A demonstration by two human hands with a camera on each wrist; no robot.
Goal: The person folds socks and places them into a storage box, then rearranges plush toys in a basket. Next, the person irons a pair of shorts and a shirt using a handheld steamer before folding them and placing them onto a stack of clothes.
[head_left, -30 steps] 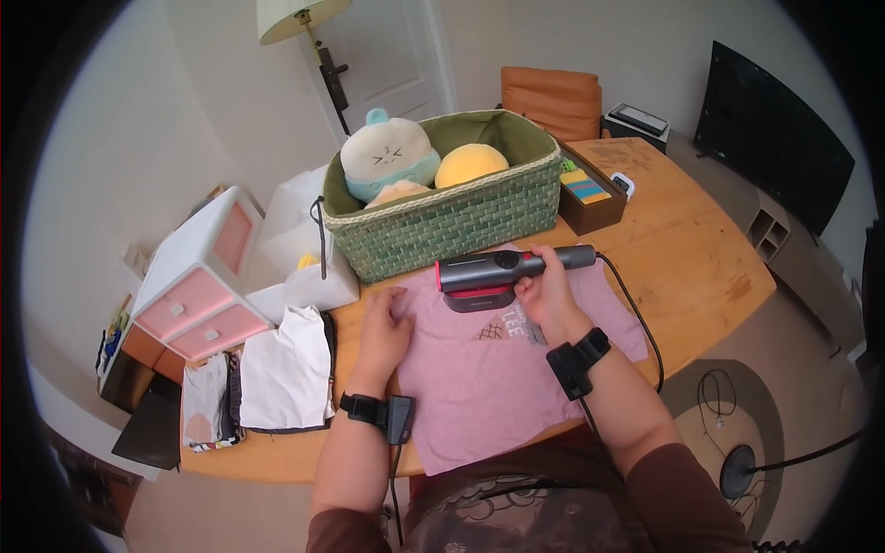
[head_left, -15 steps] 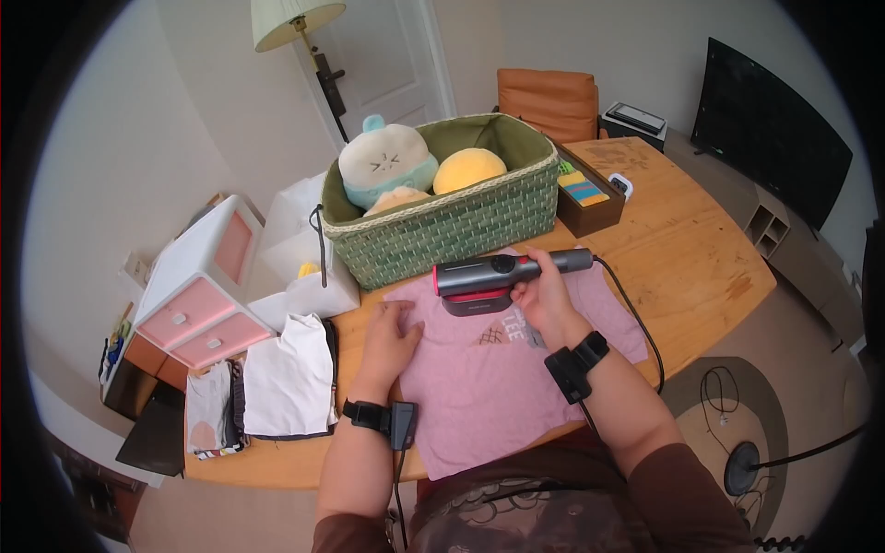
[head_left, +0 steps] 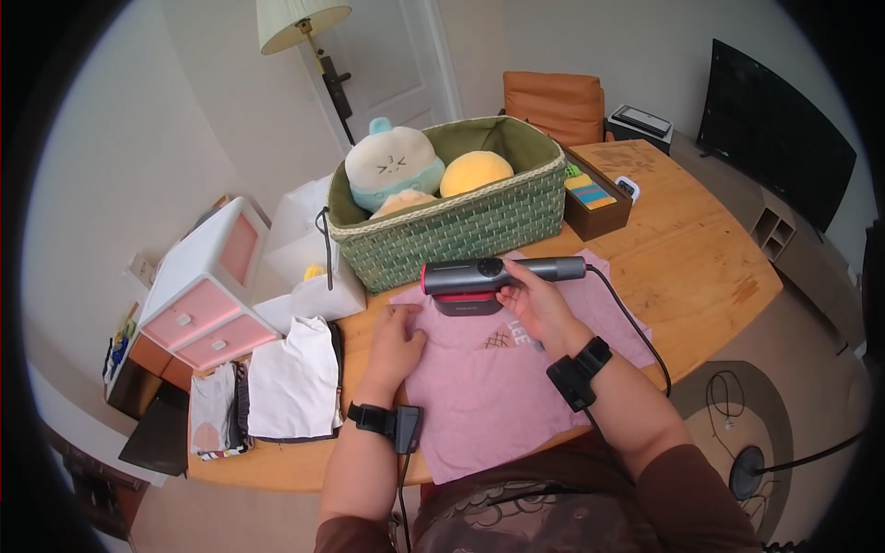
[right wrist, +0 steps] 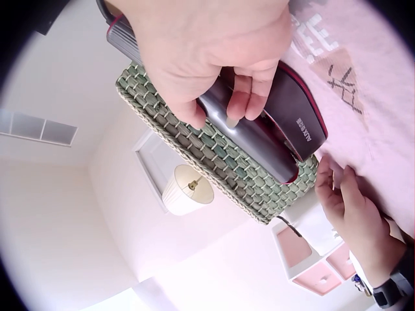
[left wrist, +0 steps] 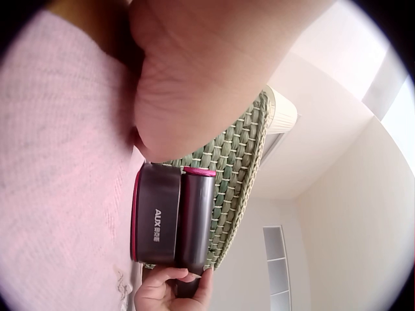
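A pink shirt (head_left: 489, 396) with a printed motif lies spread on the wooden table. My right hand (head_left: 539, 309) grips a dark grey handheld steamer (head_left: 461, 276) with a red rim, its head down against the upper part of the shirt; in the right wrist view, thumb and fingers wrap the steamer body (right wrist: 253, 142). My left hand (head_left: 395, 346) rests on the shirt's upper left edge, fingers relaxed, left of the steamer head. The left wrist view shows the steamer's lower plate (left wrist: 157, 214) near the cloth, beyond the left hand (left wrist: 188, 78).
A green woven basket (head_left: 452, 230) with plush toys stands behind the shirt. Folded clothes (head_left: 295, 382) and a pink-white drawer unit (head_left: 207, 295) are at the left. A brown box (head_left: 597, 217) is at the back right. The steamer's cord (head_left: 631, 323) runs down the right side.
The steamer has slid slightly left across the shirt with my right hand, toward my left hand. My left hand stays near the shirt's edge. The head view has shifted a little.
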